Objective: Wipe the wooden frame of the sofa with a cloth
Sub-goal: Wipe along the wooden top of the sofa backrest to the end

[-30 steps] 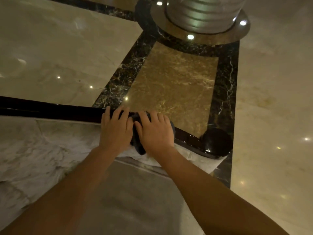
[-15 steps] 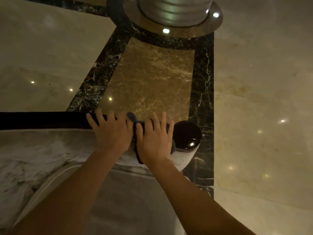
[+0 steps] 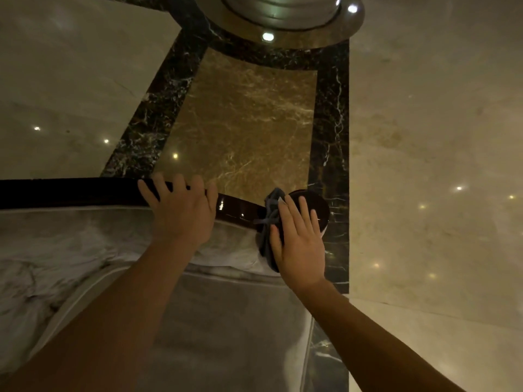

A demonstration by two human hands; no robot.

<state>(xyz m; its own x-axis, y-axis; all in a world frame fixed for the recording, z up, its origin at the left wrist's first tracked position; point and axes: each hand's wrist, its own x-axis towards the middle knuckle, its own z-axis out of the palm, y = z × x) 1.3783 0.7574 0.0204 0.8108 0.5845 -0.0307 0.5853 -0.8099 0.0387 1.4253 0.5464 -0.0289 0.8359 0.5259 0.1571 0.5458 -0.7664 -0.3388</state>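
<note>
The sofa's dark glossy wooden frame (image 3: pixel 70 192) runs along the top of the backrest and ends in a round knob (image 3: pixel 317 202) at the right. My right hand (image 3: pixel 300 241) lies flat, fingers spread, pressing a dark blue cloth (image 3: pixel 268 222) against the frame just left of the knob. The cloth bunches out from under the hand's left side. My left hand (image 3: pixel 181 210) rests on the rail further left, fingers curled over its far edge, holding nothing.
Pale velvet sofa upholstery (image 3: pixel 70 250) and a seat cushion (image 3: pixel 226 321) fill the lower left. Behind the sofa lies polished marble floor (image 3: pixel 424 137) with a dark border (image 3: pixel 328 123). A round metal column base (image 3: pixel 283 21) stands at the top.
My right hand slid the cloth rightwards along the rail to the round knob. My left hand stayed on the rail and the two hands moved apart. The view shifted right.
</note>
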